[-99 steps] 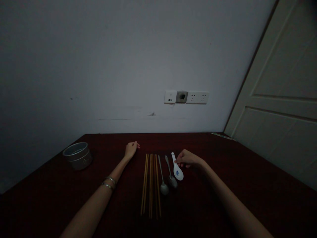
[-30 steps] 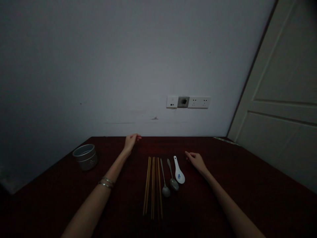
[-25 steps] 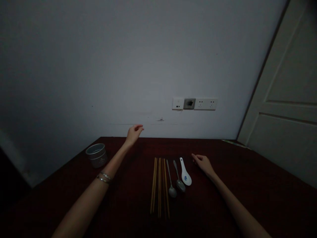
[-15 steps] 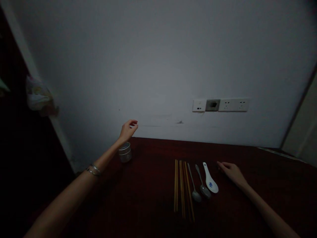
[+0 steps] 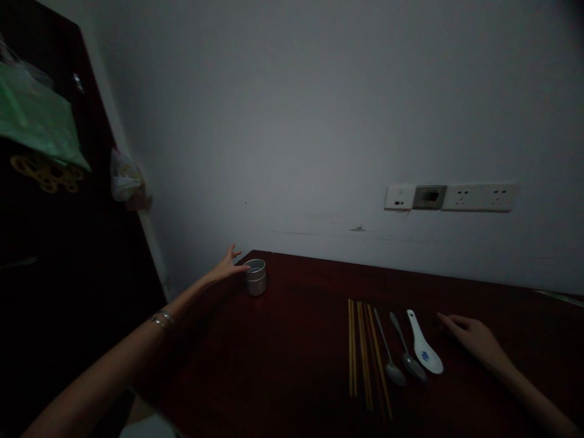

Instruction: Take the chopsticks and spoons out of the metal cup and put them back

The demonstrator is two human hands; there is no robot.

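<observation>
A grey metal cup [image 5: 256,278] stands upright near the table's far left corner. My left hand [image 5: 225,266] is at its left, thumb at the rim and fingers spread; nothing is held in it. Several wooden chopsticks [image 5: 364,353] lie side by side on the dark red table. To their right are two metal spoons [image 5: 395,373], [image 5: 414,367] and a white spoon with a blue mark [image 5: 427,356]. My right hand [image 5: 477,340] rests on the table right of the white spoon, fingers loosely curled, and what they hold, if anything, cannot be made out.
Behind the dark red table [image 5: 283,340] rises a pale wall with a row of sockets [image 5: 477,198]. At the left a dark door [image 5: 91,243] carries a green bag [image 5: 39,115], and a plastic bag [image 5: 125,176] hangs by its edge.
The view has swung to the left, showing more of the door. My left hand has come down from above the cup to its left side, and its fingers have spread. My right hand has stayed beside the white spoon.
</observation>
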